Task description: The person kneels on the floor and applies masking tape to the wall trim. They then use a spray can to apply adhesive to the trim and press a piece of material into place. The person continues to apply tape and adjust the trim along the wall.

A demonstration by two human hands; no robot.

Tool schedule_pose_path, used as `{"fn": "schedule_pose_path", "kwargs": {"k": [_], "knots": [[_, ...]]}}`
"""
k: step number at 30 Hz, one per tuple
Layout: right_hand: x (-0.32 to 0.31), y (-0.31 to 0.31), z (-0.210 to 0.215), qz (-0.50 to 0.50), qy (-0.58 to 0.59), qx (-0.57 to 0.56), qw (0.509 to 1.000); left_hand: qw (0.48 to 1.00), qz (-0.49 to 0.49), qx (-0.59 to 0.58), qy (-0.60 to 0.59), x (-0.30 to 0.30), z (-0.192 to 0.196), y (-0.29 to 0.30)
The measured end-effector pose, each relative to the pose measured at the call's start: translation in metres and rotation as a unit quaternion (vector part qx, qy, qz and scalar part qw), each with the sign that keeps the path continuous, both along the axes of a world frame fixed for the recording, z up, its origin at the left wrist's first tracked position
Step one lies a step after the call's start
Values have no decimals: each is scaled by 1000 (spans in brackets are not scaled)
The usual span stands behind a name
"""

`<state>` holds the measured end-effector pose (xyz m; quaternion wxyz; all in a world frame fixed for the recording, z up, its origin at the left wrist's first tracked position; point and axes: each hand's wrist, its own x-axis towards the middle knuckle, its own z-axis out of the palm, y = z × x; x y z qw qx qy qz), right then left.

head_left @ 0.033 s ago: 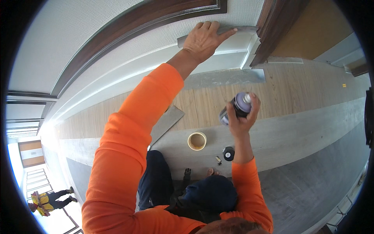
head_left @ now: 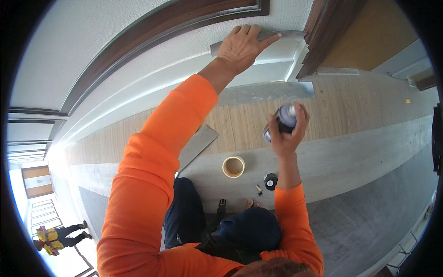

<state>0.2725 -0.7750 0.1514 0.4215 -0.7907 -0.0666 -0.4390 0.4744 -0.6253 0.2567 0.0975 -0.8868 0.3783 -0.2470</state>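
Observation:
At the wall, my left hand grips a thin grey strip, fingers curled over its upper edge and thumb stretched along it. This strip lies against the textured wall just above the white baseboard, its right end near the brown door frame. My right hand is closed round a spray can with a pale purple top, held tilted above the floor. The forefinger is at the white nozzle. A flat grey piece lies on the floor along the foot of the baseboard.
On the floor before me stand a roll of tape and a black cap, beside small scraps. A grey plank piece lies under my left arm. The brown door frame rises at right. A person stands far left.
My right hand has tipped the spray can slightly and shifted it a little toward the wall. The left hand and the grey strip have stayed put.

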Motion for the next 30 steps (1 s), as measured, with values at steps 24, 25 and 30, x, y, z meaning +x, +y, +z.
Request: {"fn": "schedule_pose_path", "kwargs": {"k": [24, 25, 30], "knots": [[64, -17, 4, -131, 88, -106, 982, 1000, 9, 5, -17, 0, -6, -2], [63, -17, 4, -129, 90, -104, 982, 1000, 9, 3, -15, 0, -6, -2], [69, -12, 21, -116, 84, -102, 984, 1000, 13, 14, -12, -1, -4, 0]]}}
